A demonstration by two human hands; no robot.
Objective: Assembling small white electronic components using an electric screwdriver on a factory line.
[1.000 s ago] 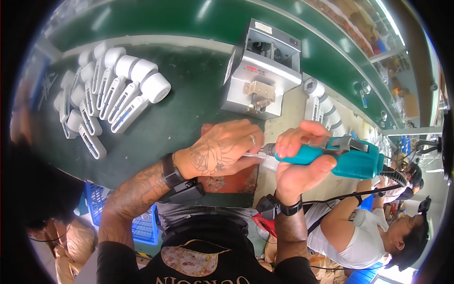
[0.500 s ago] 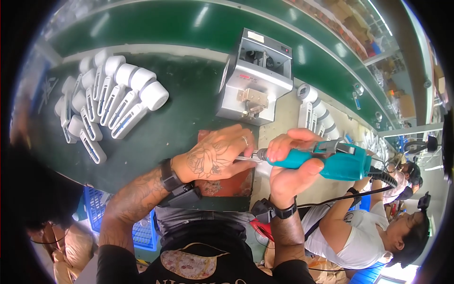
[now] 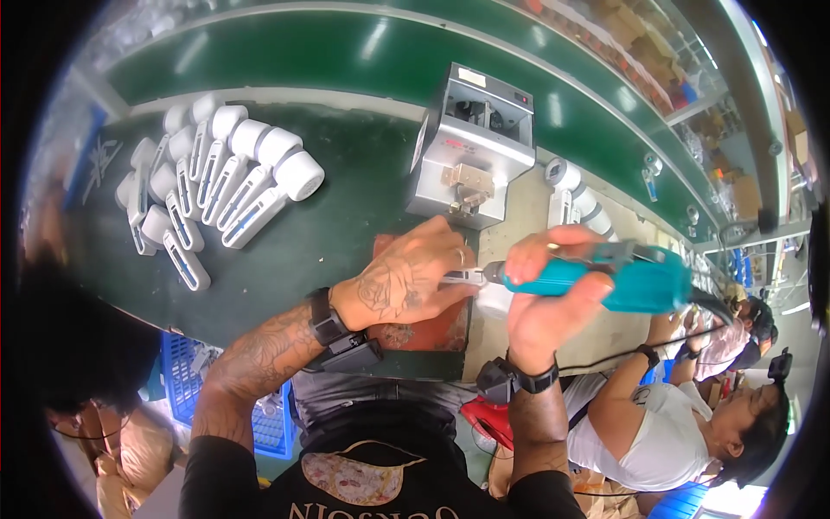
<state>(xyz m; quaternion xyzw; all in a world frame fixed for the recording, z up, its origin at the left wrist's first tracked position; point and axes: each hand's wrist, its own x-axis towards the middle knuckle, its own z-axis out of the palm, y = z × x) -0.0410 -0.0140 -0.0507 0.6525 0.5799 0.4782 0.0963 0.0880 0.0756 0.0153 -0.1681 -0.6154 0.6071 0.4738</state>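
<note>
My left hand [image 3: 406,277] has its fingers closed around a white handheld device [image 3: 464,277] with a slotted handle. Much of that handle is covered by the fingers, and its rounded white head [image 3: 494,301] shows below the screwdriver's nose. A teal electric screwdriver [image 3: 553,278] lies nearly level in my right hand [image 3: 553,316], its front end against or very close to the handle; exact contact cannot be made out. Beneath my left hand is a reddish-brown mat [image 3: 419,337] on the green table.
Several similar white devices [image 3: 251,203] lie in rows at the left, and more [image 3: 566,203] at the right. A grey machine [image 3: 475,147] stands beyond my hands. The screwdriver's black cable runs to the right. A co-worker [image 3: 644,424] sits at the right; a blue crate [image 3: 186,381] is below the table.
The view has shifted slightly. My right hand and the screwdriver have moved a little to the right and up, and more of the device's slotted handle shows between the hands.
</note>
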